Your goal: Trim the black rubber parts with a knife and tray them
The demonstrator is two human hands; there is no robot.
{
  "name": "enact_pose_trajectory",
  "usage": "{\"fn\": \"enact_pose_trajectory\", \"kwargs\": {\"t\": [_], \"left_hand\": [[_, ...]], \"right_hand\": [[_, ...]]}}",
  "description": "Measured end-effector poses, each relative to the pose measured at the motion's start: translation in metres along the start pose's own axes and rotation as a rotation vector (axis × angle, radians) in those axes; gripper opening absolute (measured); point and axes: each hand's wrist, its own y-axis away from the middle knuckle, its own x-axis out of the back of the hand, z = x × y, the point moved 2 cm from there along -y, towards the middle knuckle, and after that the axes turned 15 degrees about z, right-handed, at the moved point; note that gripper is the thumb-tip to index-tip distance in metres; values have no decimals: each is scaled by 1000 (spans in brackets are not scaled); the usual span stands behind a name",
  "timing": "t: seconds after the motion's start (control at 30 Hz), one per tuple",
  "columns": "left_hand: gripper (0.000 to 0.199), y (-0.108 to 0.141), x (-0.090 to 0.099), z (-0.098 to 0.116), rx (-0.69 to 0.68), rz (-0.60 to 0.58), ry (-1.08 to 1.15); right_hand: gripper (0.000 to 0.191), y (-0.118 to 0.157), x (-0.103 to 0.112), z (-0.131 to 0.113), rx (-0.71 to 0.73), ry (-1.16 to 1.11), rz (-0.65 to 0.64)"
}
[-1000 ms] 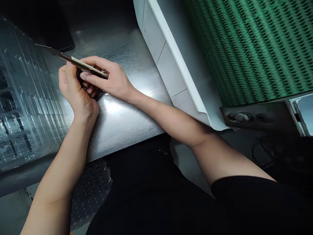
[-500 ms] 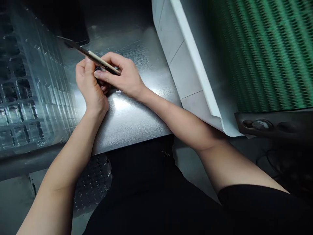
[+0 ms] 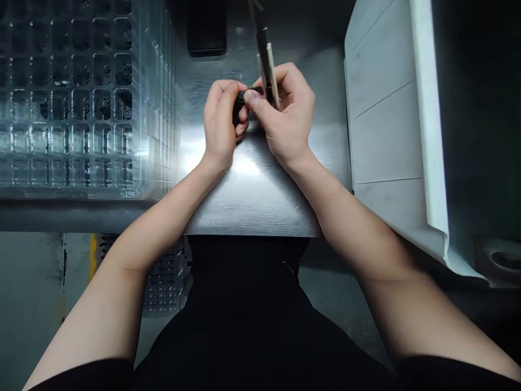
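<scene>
Slim dark tool (image 3: 264,62) swung from 10 toward 12 o'clock as view turned. Left hand (image 3: 220,122), curled nearly closed, grips small black part (image 3: 237,108); right hand (image 3: 292,119), fingers bent, clasps tool, thumb at part. Handling seems unfinished, part unreleased; amount left unclear. Clear compartment trays (image 3: 140,136), 10 o'clock; black slab (image 3: 207,32), 11, farther.

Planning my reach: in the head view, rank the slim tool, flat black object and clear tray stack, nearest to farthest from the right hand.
1. Slim tool: held in the right hand.
2. Flat black object: ahead, to that hand's left.
3. Clear tray stack: farthest left.
</scene>
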Motion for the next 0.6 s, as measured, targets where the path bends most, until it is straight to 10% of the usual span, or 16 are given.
{"fn": "enact_pose_trajectory", "kwargs": {"t": [0.6], "left_hand": [[51, 8, 5, 12, 97, -171, 251]], "right_hand": [[28, 0, 8, 3, -27, 150, 83]]}}
